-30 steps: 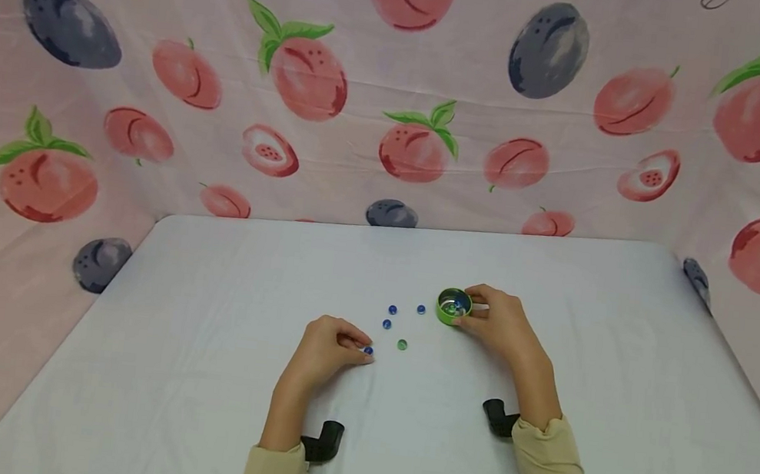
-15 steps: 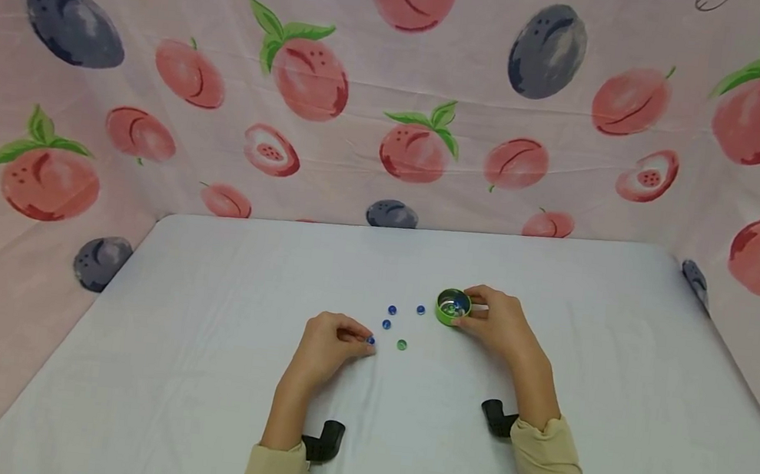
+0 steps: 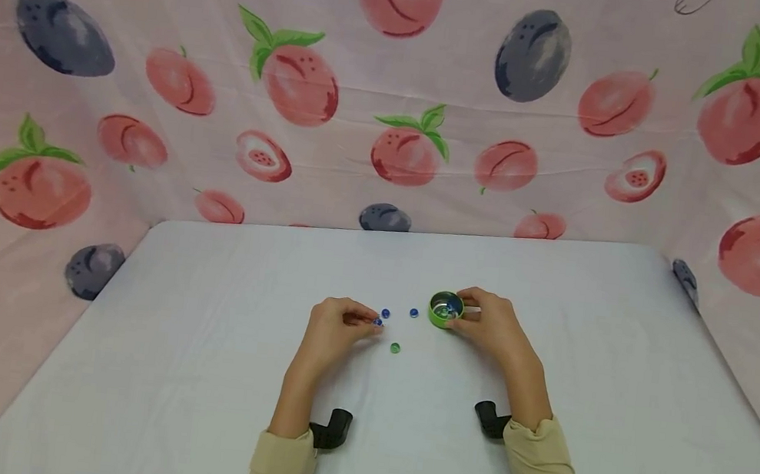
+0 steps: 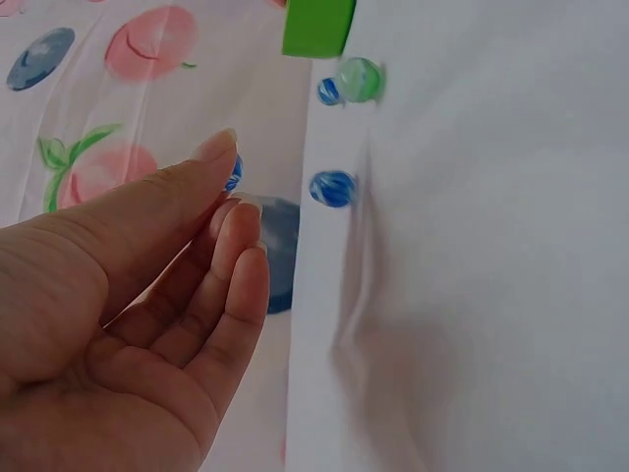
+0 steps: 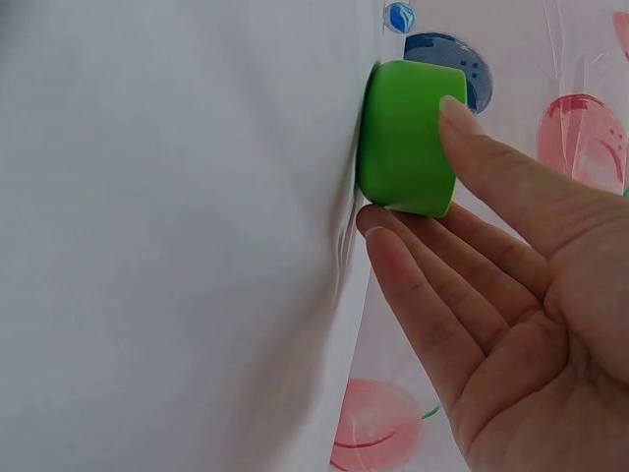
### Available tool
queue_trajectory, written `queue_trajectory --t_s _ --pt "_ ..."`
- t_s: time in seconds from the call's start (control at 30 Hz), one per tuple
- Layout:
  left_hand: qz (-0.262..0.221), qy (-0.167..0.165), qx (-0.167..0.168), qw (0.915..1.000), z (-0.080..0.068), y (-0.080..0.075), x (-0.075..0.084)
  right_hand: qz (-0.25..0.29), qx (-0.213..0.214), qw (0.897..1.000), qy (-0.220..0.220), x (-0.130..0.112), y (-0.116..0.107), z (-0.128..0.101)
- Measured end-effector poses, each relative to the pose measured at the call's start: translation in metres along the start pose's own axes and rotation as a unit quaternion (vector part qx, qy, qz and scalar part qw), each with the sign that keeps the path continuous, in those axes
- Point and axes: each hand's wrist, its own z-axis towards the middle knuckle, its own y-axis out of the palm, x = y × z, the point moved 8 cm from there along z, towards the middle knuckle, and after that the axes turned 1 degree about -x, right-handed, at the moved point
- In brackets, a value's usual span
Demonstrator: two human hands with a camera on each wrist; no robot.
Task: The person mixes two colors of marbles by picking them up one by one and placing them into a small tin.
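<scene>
Nearest the camera, the left hand (image 3: pixel 335 330) pinches a small blue bead (image 3: pixel 378 321) between thumb and fingertips, just above the white table (image 3: pixel 199 372) I think, though it's tiny. A green bead (image 3: pixel 395 347) lies just right of it; past that, the right hand (image 3: pixel 490 327) grips the little green tin (image 3: pixel 446 309) by its side, thumb and fingers curled round it

Your left hand (image 3: pixel 337 327) sits left of centre, thumb and fingertips (image 4: pixel 228 167) pinched together, forearm running back to a beige sleeve. Your right hand (image 3: pixel 490 327) lies farther right, fingers gently curled with the thumb set against them, wrist low.
</scene>
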Motion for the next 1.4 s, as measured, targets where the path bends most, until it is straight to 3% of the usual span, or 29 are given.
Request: queue_trajectory --t_s 0.3,0.63,1.1,1.4 --pt "-0.026 0.01 0.001 0.9996 0.017 0.004 0.013 -0.005 0.005 1.0 0.001 0.0 0.002 0.001" --pt "-0.043 0.029 -0.011 0.9986 0.034 0.023 0.026 -0.008 0.006 1.0 0.006 0.001 0.002 0.001" --pt "-0.046 0.059 0.005 0.9972 0.046 0.039 0.032 -0.013 0.009 1.0 0.001 0.001 0.002 0.001" --pt "-0.059 0.061 0.018 0.9962 0.048 0.051 0.032 -0.02 0.014 1.0 -0.008 0.001 0.0 0.003"
